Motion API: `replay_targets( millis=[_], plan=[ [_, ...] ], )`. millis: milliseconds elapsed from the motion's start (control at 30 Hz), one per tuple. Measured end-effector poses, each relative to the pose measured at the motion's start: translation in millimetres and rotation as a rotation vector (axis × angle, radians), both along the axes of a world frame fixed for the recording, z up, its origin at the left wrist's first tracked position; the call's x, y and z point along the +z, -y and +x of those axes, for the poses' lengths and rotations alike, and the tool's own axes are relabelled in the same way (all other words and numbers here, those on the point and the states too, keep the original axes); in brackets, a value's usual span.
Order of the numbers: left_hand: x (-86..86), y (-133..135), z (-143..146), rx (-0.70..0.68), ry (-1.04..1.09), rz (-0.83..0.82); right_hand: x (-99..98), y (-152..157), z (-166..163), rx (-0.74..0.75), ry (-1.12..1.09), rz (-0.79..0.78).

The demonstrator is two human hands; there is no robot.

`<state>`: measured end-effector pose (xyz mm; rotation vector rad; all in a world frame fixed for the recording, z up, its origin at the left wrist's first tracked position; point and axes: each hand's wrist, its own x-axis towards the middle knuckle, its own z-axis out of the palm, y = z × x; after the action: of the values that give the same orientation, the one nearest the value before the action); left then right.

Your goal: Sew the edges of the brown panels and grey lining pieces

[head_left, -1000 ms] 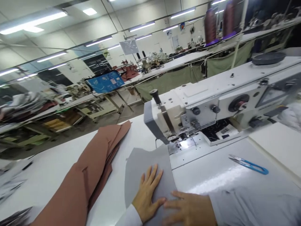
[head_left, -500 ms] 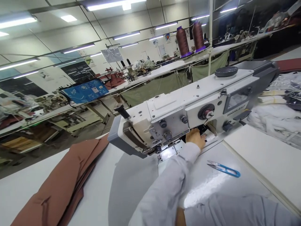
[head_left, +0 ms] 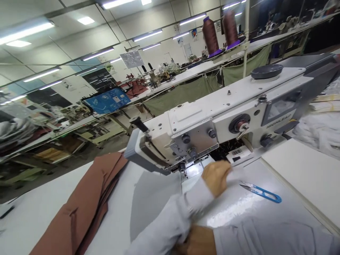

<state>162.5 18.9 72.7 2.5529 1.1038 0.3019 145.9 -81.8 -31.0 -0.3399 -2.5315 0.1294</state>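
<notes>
My left hand (head_left: 216, 177) is over the sewing machine's bed, just in front of the space under its arm. Its fingers are curled together and blurred. A pale smear beside the fingertips may be something thin in them, but I cannot make it out. The white sewing machine (head_left: 193, 117) stands across the table, its lit needle area left of this hand. Blue-handled thread snips (head_left: 261, 193) lie on the tabletop to the right of the hand. Low in the view is my right hand (head_left: 199, 241), blurred, its fingers hidden behind my left sleeve.
Folded brown fabric pieces (head_left: 87, 202) lie on the table at left. A white board (head_left: 300, 177) and a heap of white material (head_left: 318, 131) are at right. Two brown thread cones (head_left: 211, 37) stand behind the machine. Farther back are other worktables and a blue bag (head_left: 107, 101).
My left hand has drawn back from under the machine's arm toward me. My right hand has come further into view at the bottom. The view has shifted slightly.
</notes>
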Motion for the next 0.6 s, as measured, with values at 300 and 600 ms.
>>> replay_targets(
  millis=[300,600],
  plan=[
    [-29.5,29.4,-201.5,0.372,-0.2,0.032,23.9,34.9,10.1,0.005,-0.041,0.009],
    [-84.7,45.8,-189.6,0.124,0.201,0.333,22.9,39.9,9.8,-0.027,0.002,0.038]
  ],
)
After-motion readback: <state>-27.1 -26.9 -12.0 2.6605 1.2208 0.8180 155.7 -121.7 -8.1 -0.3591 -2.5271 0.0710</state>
